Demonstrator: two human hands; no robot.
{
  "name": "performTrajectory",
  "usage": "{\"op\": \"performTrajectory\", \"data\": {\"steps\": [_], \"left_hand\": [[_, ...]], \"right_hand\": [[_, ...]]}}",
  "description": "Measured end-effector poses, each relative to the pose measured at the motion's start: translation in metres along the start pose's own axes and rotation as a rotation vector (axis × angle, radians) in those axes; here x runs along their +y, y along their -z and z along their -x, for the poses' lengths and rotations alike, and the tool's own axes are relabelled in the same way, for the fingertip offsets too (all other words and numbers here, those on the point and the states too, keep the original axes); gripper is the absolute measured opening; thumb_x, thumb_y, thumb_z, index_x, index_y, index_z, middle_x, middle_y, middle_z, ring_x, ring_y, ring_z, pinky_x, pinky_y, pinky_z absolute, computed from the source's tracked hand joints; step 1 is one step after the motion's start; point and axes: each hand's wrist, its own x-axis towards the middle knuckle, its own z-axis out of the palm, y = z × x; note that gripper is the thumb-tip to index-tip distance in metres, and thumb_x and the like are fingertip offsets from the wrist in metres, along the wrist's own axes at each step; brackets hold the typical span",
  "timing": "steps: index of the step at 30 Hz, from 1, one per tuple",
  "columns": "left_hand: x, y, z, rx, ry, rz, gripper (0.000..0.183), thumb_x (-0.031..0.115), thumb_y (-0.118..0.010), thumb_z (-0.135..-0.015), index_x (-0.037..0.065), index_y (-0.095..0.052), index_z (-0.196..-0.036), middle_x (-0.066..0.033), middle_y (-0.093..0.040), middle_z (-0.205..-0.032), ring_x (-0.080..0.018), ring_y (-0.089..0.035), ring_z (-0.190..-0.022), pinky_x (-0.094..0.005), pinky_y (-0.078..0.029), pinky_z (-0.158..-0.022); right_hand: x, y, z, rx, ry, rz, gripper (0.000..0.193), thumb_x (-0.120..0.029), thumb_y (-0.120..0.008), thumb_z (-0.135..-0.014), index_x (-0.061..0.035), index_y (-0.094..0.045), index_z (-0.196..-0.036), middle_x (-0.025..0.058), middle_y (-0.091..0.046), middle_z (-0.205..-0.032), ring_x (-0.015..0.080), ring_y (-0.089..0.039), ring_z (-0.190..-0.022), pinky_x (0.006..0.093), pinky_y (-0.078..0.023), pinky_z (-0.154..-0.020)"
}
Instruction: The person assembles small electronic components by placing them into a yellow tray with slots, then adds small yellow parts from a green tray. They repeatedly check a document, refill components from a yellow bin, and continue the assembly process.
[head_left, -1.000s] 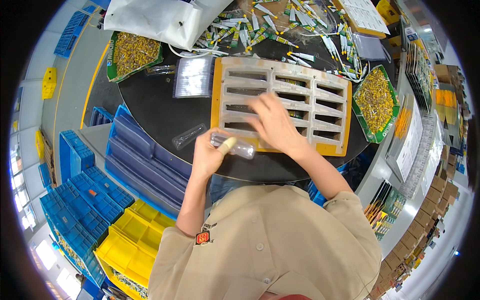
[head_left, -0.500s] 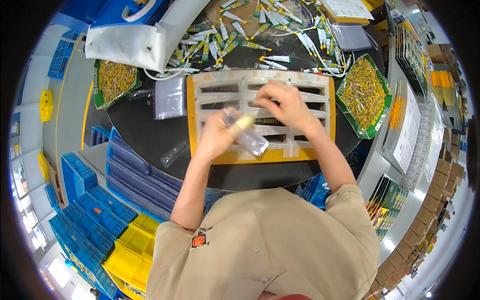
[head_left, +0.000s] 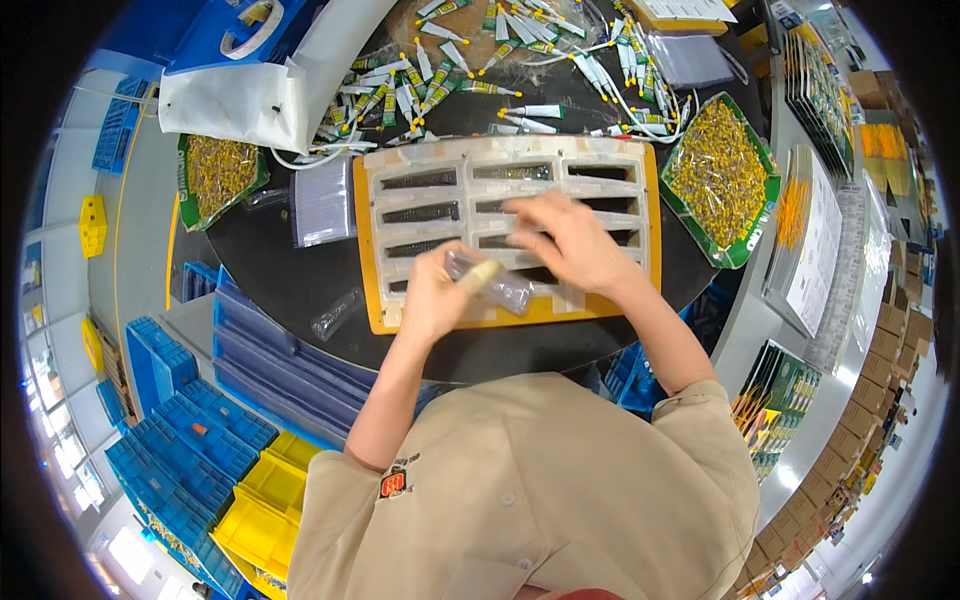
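Note:
My left hand (head_left: 432, 295) is closed around a small stack of clear plastic blister shells (head_left: 512, 293), held over the front of a slotted tray. Its thumb wears a pale yellow finger cover (head_left: 479, 276). The tray (head_left: 365, 270) is white inside a yellow frame, with rows of long slots; clear shells seem to lie in several of them. Above the tray's middle is my right hand (head_left: 578, 240), slightly blurred, its thumb and fingers apart with nothing visible between them. It hides some slots beneath it.
Many small yellow-capped tubes (head_left: 437, 85) lie scattered behind the tray. Green boxes of small yellow parts stand at the left (head_left: 222, 178) and right (head_left: 722, 180). A stack of clear sheets (head_left: 322, 205) and a loose clear shell (head_left: 337, 314) lie left of the tray. White cables curve behind.
My right hand has drawn back toward me from the upper slots, its fingers parting. My left hand keeps the shells near the tray's front. The whole view has shifted slightly.

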Motion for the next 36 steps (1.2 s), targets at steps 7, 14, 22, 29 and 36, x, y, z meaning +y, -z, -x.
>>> {"op": "performTrajectory", "data": {"steps": [7,14,22,29,36], "left_hand": [[-0.009,-0.008,0.024,-0.164,-0.046,0.010,0.025,0.023,-0.069,-0.092,0.000,-0.064,-0.088,-0.0102,-0.070,-0.081,-0.0123,-0.064,-0.066,-0.0249,-0.052,-0.057],[-0.011,-0.019,0.037,-0.251,0.279,-0.009,0.023,0.020,-0.069,-0.091,0.001,-0.062,-0.079,-0.0098,-0.070,-0.078,-0.0134,-0.063,-0.061,-0.0255,-0.050,-0.056],[0.028,-0.050,-0.035,-0.089,-0.067,-0.074,0.036,0.034,-0.068,-0.092,-0.001,-0.068,-0.086,-0.0051,-0.069,-0.070,-0.0080,-0.061,-0.057,-0.0248,-0.047,-0.049],[0.019,-0.084,-0.056,-0.227,-0.017,-0.072,0.029,0.029,-0.068,-0.092,0.000,-0.066,-0.087,-0.0056,-0.070,-0.074,-0.0109,-0.063,-0.058,-0.0248,-0.049,-0.051],[0.019,-0.088,-0.048,-0.208,0.066,-0.020,0.034,0.030,-0.065,-0.094,0.000,-0.063,-0.078,-0.0085,-0.070,-0.071,-0.0095,-0.061,-0.054,-0.0258,-0.046,-0.046]], "right_hand": [[-0.008,-0.010,0.026,0.185,0.104,0.335,0.023,-0.008,-0.067,-0.080,-0.0026,-0.059,-0.101,0.0136,-0.056,-0.094,0.0354,-0.052,-0.092,0.0429,-0.045,-0.082],[-0.006,-0.018,0.050,0.058,0.148,0.355,0.020,-0.011,-0.068,-0.081,-0.0025,-0.063,-0.099,0.0120,-0.059,-0.088,0.0323,-0.057,-0.091,0.0400,-0.047,-0.081],[0.031,0.049,0.032,0.034,0.092,-0.175,0.016,-0.018,-0.070,-0.085,-0.0051,-0.066,-0.094,0.0153,-0.065,-0.087,0.0320,-0.063,-0.077,0.0394,-0.050,-0.068],[0.067,0.087,0.010,0.148,0.057,0.220,0.021,-0.014,-0.066,-0.087,-0.0017,-0.064,-0.104,0.0165,-0.066,-0.088,0.0354,-0.063,-0.085,0.0425,-0.051,-0.079],[0.056,0.073,0.051,-0.063,0.046,-0.108,0.019,-0.015,-0.063,-0.091,-0.0012,-0.067,-0.103,0.0150,-0.067,-0.088,0.0309,-0.066,-0.080,0.0360,-0.051,-0.070]]}}
